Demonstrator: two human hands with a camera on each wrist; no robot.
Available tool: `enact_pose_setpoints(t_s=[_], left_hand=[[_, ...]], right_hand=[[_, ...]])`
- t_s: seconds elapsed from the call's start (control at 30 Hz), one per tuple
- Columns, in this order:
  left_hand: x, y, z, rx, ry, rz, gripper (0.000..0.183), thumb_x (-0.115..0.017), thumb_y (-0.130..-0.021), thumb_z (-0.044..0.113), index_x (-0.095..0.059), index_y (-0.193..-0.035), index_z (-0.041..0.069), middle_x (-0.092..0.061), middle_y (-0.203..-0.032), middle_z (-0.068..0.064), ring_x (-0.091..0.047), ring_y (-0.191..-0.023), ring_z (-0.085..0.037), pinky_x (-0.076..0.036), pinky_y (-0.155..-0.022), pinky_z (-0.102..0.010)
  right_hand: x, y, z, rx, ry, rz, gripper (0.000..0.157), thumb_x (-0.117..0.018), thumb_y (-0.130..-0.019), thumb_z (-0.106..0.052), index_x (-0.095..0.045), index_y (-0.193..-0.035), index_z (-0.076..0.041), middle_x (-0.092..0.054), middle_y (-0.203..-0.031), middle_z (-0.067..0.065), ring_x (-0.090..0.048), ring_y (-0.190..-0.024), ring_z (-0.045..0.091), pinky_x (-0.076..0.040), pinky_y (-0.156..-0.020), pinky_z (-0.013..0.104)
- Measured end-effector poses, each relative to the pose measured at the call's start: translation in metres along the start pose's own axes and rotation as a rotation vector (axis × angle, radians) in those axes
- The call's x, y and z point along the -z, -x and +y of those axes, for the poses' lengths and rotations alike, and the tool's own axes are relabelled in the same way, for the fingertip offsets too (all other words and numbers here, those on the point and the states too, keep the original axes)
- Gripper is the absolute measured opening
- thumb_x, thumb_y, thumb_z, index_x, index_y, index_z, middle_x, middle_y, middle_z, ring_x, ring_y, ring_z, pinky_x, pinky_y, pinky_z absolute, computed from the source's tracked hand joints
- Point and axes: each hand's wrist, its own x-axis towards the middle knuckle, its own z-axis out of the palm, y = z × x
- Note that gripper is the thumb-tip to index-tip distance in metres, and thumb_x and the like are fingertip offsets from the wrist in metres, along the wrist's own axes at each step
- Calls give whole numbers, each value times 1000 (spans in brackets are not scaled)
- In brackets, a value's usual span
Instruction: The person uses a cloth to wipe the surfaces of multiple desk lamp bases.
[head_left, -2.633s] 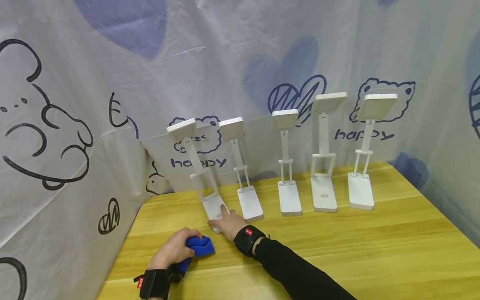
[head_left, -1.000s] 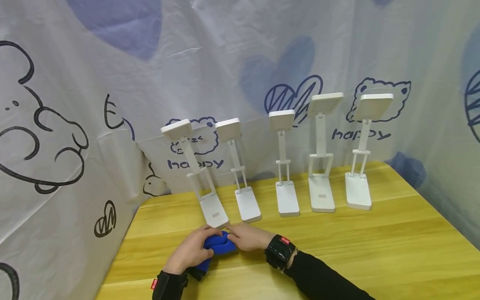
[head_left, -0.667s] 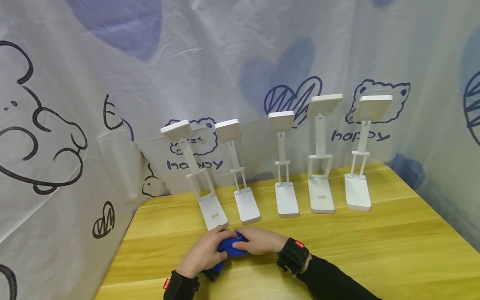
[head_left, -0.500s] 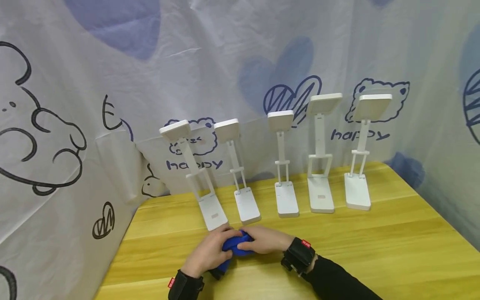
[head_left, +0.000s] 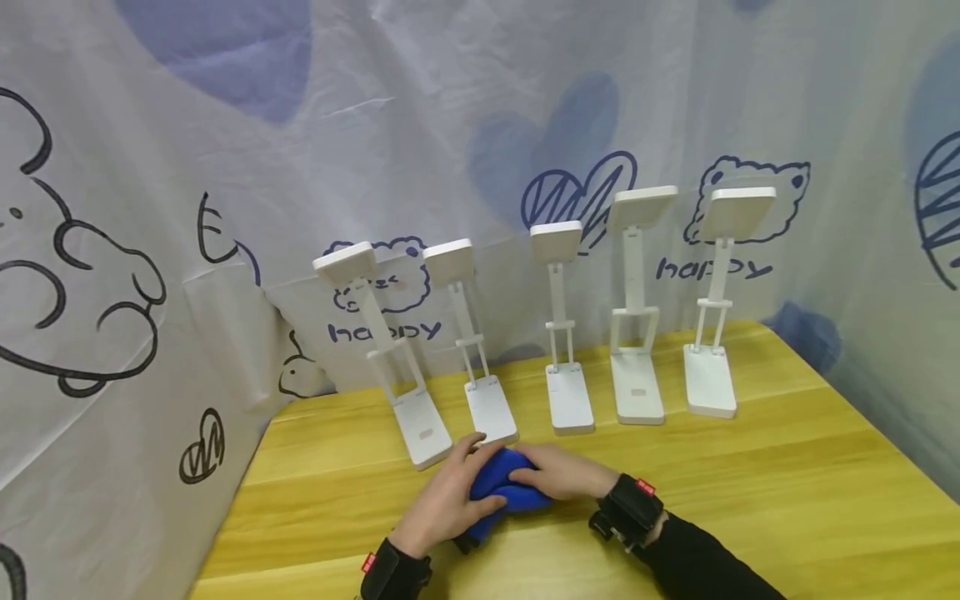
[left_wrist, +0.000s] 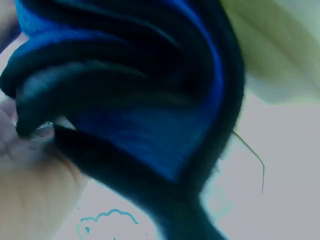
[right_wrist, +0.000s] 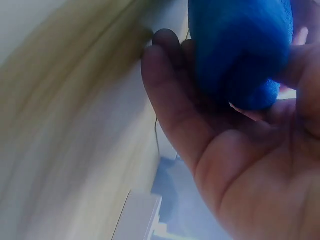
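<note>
A folded blue cloth (head_left: pixel 521 497) is held between both hands in front of the lamps. The left hand (head_left: pixel 450 493) grips its left side, thumb in front and fingers over the top. From the right, the right hand (head_left: pixel 566 472) pinches the cloth between thumb and fingers, as the right wrist view also shows. Dark-edged folds of the cloth (left_wrist: pixel 135 135) fill much of the left wrist view. Just beyond the fingers stand two white folding desk lamps: the leftmost lamp (head_left: pixel 422 427) and its neighbour (head_left: pixel 491 408). Neither hand clearly touches a lamp.
Farther right stand a middle lamp (head_left: pixel 570 400), a fourth lamp (head_left: pixel 637 390) and a rightmost lamp (head_left: pixel 709 382), all upright with raised heads. They are in a row along the back of the wooden table (head_left: pixel 795 467). A printed white curtain (head_left: pixel 420 167) hangs behind.
The right hand has left the leftmost lamp's base and taken hold of the cloth beside the left hand. Both hands have then moved right with the cloth. The lamps stand unchanged since about a second ago.
</note>
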Motion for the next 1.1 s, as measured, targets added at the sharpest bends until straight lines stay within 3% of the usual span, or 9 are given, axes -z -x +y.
enact_pose_setpoints(t_s=[0.2, 0.3, 0.4, 0.47, 0.57, 0.7, 0.8, 0.93, 1.1], left_hand=[[-3, 2, 0, 73, 14, 29, 63, -52, -93, 48, -35, -145, 17, -47, -138, -14, -50, -118, -26, -46, -93, -49], [-5, 2, -1, 76, -7, 24, 61, -53, -93, 44, -36, -145, 15, -67, -101, -10, -62, -90, -17, -53, -78, -40], [-7, 1, 0, 39, -16, 43, 59, -55, -94, 36, -35, -145, 14, -65, -73, -4, -59, -66, -10, -51, -63, -34], [-9, 0, 2, 1, -10, 66, 59, -57, -94, 28, -32, -146, 17, -69, -84, -7, -61, -71, -12, -53, -66, -35], [-12, -4, 8, -59, 26, 69, 61, -57, -94, 17, -30, -148, 20, -61, -124, -11, -60, -103, -19, -52, -86, -43], [-16, -5, 17, -55, 111, -42, 54, -54, -94, 11, -38, -144, 23, -52, -138, -8, -51, -118, -19, -47, -94, -44], [-20, -6, 21, -9, 154, -140, 44, -53, -95, 14, -49, -137, 26, -59, -127, -2, -60, -89, -9, -50, -80, -33], [-28, -6, 25, 28, 188, -233, 38, -54, -95, 20, -53, -133, 24, -64, -100, 2, -51, -52, -3, -44, -63, -23], [-35, -5, 30, -9, 188, -317, 43, -53, -96, 29, -48, -137, 17, -64, -79, 6, -53, -53, 2, -47, -65, -19]], right_hand=[[10, 14, 13, -37, 19, 30, 26, -50, -97, -24, -54, -118, -10, -61, -104, 2, -57, -94, 18, -48, -82, 44], [15, 22, 20, -51, 25, 14, 31, -52, -97, -25, -53, -122, -7, -62, -110, 6, -57, -99, 22, -47, -85, 47], [21, 29, 25, -53, 8, -3, 39, -54, -96, -25, -50, -129, -5, -60, -119, 11, -55, -107, 26, -45, -90, 50], [25, 32, 29, -57, -10, -1, 42, -55, -95, -24, -48, -131, -4, -57, -124, 15, -52, -112, 30, -43, -93, 51], [34, 36, 33, -86, -17, 12, 45, -57, -94, -25, -47, -133, -5, -56, -123, 16, -53, -109, 31, -44, -91, 51], [42, 40, 35, -130, -32, 12, 42, -59, -93, -23, -49, -130, -8, -60, -113, 13, -56, -96, 25, -50, -78, 45], [46, 42, 37, -140, -27, 6, 39, -61, -91, -19, -52, -127, -7, -60, -114, 14, -57, -96, 26, -52, -76, 44], [49, 42, 40, -131, 9, 0, 36, -65, -88, -14, -58, -123, -9, -60, -118, 16, -57, -101, 31, -51, -81, 49], [52, 45, 41, -105, 47, -42, 35, -68, -84, -6, -64, -118, -14, -62, -116, 14, -57, -103, 32, -51, -84, 51]])
